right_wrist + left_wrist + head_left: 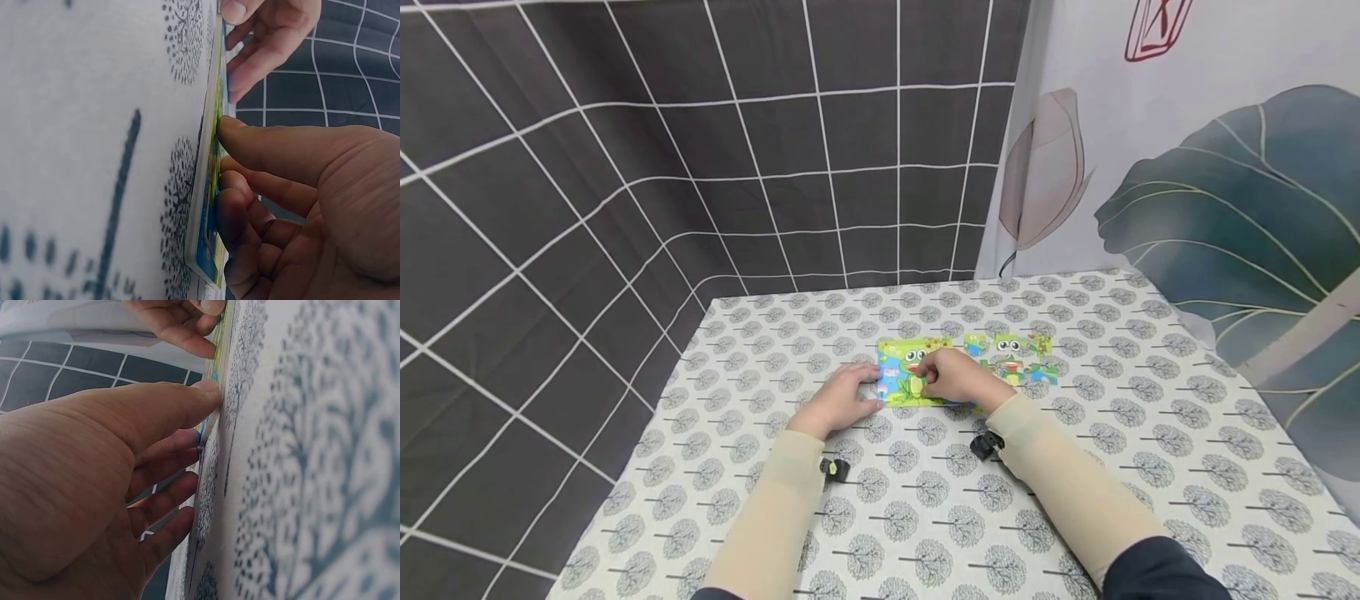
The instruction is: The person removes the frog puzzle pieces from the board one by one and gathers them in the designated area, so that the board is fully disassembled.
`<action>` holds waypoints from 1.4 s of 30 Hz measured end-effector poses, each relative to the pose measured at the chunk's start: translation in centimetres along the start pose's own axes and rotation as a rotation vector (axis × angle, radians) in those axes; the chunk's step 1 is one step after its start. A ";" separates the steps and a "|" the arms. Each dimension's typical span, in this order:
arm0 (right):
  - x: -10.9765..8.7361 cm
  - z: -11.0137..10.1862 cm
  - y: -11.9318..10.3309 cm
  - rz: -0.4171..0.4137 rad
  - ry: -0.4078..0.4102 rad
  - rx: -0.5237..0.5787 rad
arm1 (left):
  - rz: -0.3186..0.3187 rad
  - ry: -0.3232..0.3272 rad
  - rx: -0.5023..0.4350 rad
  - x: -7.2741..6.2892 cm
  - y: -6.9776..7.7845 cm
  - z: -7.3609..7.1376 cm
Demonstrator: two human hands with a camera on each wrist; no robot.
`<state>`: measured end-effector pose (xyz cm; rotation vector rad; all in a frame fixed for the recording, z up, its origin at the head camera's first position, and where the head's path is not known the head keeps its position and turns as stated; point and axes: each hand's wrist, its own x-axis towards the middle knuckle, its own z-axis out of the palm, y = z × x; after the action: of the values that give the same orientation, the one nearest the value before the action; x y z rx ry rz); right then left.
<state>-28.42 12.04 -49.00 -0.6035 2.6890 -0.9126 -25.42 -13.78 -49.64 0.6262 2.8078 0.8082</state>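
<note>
A flat, colourful board with a green frog picture lies on the patterned cloth. My left hand is at its left edge, thumb and fingers spread and fairly straight, tips at the rim. Over the board's right part is my right hand, its fingers curled and its thumb tip against the picture. The right wrist view shows the board's pale, thin edge beside those bent fingers. I cannot tell whether a small piece is between the right thumb and fingers. The hand hides part of the picture.
Right of the board lie several loose picture pieces with frog parts on them, some partly behind the right hand. A cloth with tree prints covers the table. A dark gridded curtain hangs behind, with a leaf-printed one at the right.
</note>
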 end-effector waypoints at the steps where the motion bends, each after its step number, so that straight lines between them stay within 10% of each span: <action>1: 0.0 0.1 0.0 -0.002 0.001 -0.004 | 0.002 0.002 -0.001 0.0 0.0 0.0; 42: -0.5 -0.9 0.3 -0.026 -0.043 0.051 | -0.004 0.009 0.002 0.1 0.0 0.1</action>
<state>-28.36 12.99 -48.40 -0.6407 2.6176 -0.9608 -25.50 -13.73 -49.72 0.6185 2.8172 0.8095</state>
